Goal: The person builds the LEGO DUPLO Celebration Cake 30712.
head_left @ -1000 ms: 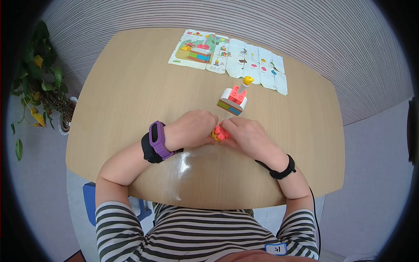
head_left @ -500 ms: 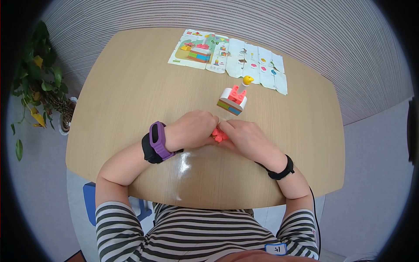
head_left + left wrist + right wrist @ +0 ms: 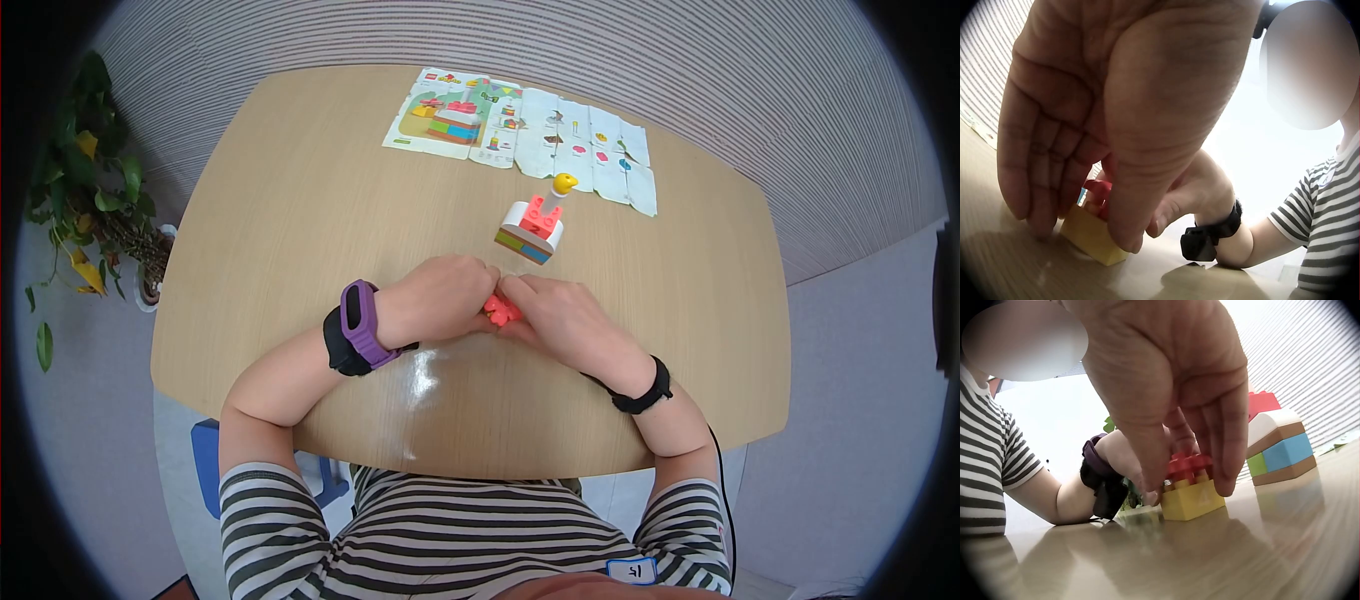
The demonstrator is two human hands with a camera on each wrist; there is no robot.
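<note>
Both hands are held together on the near side of the toy cake [image 3: 533, 226], the left hand [image 3: 438, 296] to its near left and the right hand [image 3: 568, 312] to its near right. A small yellow block [image 3: 1194, 503] is clasped between them, flanked by the thumb and fingers of each; some of the fingertip contact is hidden. By the look of it, the block is rested on the table [image 3: 300, 190], nearer the person than the toy cake. A red flower [image 3: 502, 311] is carried above its knobs. Whether the flower is fully seated cannot be told, since yellow is seen beneath it from the right wrist.

Both pieces are judged to be hard plastic: light, stiff and not easily broken. Their smooth faces may be slipped on by fingertips, so the block is best gripped low on 2 opposite sides, where it can be steadied from below. The flower is best turned by its outer petals and pressed at its middle, so that it is not tipped askew. Some firmness is probably called for at the knobs, where a snug fit is to be expected. Beyond the toy cake, a creased leaflet [image 3: 535, 135] is spread, thin and likely to be torn if tugged.
</note>
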